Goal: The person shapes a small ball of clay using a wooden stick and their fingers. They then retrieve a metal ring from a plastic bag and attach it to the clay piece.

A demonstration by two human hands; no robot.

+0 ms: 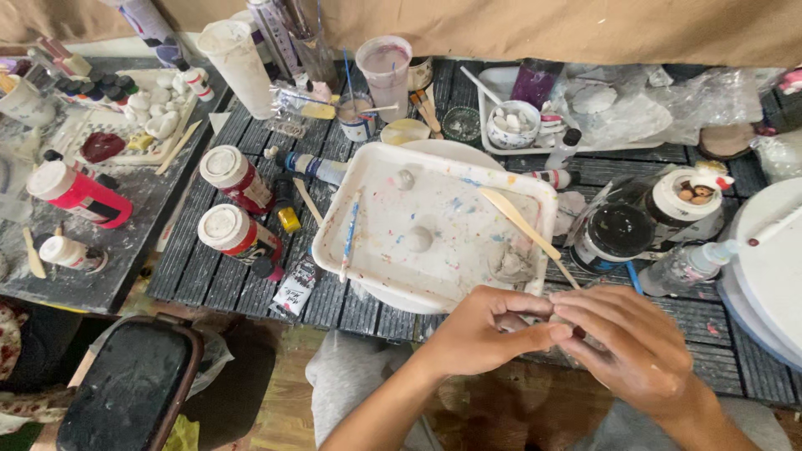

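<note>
Clay (558, 311) sat pinched between both hands just above the desk's (251, 276) near edge, in front of the white tray (368, 179). Left hand (480, 334) and right hand (631, 342) each clenched fingertips on the lump. It looked soft, light, easily dented, best held gently at its ends. Mostly hidden, its axis seemed to run left to right.

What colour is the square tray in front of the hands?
White, speckled with blue and grey paint smears; the tray shows in the head view, the only one.
</note>
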